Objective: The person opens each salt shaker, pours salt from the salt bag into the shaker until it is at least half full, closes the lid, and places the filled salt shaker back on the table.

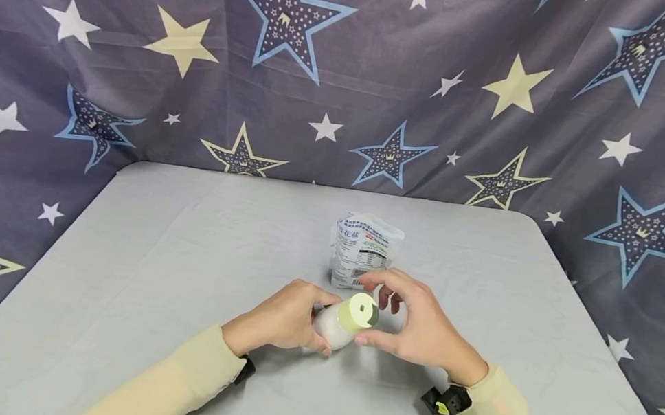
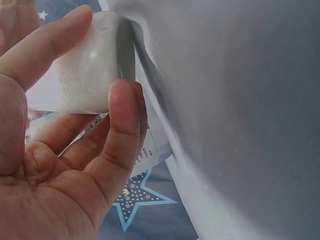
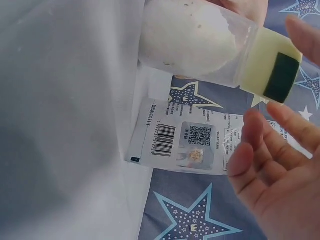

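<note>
A clear seasoning bottle (image 1: 330, 326) partly filled with white grains tilts toward the right over the table. My left hand (image 1: 290, 313) grips its body, thumb on the near side and fingers round the other. In the left wrist view the fingertips hold the bottle's lower end (image 2: 90, 65). The bottle's pale yellow-green lid (image 3: 257, 60) has a dark green flap (image 3: 282, 77) on one side. Around that lid my right hand (image 1: 421, 322) is spread, thumb and fingers apart, fingertips close to it with nothing gripped.
Just behind the hands stands a white printed salt bag (image 1: 363, 246), with a barcode and QR code showing in the right wrist view. A pale grey cloth covers the table (image 1: 211, 234). A dark star-patterned curtain (image 1: 346, 98) hangs behind it and along both sides.
</note>
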`<state>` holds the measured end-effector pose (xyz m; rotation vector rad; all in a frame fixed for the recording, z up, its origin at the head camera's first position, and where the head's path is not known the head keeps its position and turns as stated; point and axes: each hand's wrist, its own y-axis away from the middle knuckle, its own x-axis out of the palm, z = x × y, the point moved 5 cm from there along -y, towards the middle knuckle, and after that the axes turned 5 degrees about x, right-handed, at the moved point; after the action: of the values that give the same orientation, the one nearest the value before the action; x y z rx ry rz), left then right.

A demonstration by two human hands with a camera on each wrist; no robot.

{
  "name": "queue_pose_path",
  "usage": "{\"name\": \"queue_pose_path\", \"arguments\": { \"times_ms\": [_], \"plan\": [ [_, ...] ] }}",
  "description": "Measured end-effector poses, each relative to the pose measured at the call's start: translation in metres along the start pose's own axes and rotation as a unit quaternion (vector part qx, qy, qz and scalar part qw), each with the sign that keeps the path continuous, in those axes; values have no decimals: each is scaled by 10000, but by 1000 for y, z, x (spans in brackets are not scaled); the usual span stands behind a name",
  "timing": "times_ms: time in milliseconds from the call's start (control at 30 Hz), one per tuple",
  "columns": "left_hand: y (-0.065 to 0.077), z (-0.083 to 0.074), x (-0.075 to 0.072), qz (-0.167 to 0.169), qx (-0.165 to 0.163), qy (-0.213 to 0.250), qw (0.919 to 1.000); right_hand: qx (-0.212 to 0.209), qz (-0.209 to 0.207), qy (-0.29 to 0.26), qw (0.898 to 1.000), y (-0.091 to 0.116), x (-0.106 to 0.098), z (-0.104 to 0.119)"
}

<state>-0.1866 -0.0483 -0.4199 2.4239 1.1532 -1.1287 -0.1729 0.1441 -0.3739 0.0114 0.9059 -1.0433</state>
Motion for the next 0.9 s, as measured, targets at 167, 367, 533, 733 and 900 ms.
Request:
{"name": "queue_pose_path", "arguments": {
  "times_ms": [167,367,533,733,900],
  "plan": [
    [0,-1,0,-8,33,-26,10000,-220,154,-50,9996,-1,1,3],
    [0,-1,-1,-20,15,-90,10000,-223,223,-97,9995,0,2,3],
    [0,-1,-1,-8,2,-87,10000,-130,183,-93,9997,0,1,3],
    [-1,-1,0,-2,-9,-51,10000,-81,123,-82,9999,0,3,3],
    [0,0,0,-6,-37,-25,10000,-29,76,-68,9999,0,4,1]
  ]
}}
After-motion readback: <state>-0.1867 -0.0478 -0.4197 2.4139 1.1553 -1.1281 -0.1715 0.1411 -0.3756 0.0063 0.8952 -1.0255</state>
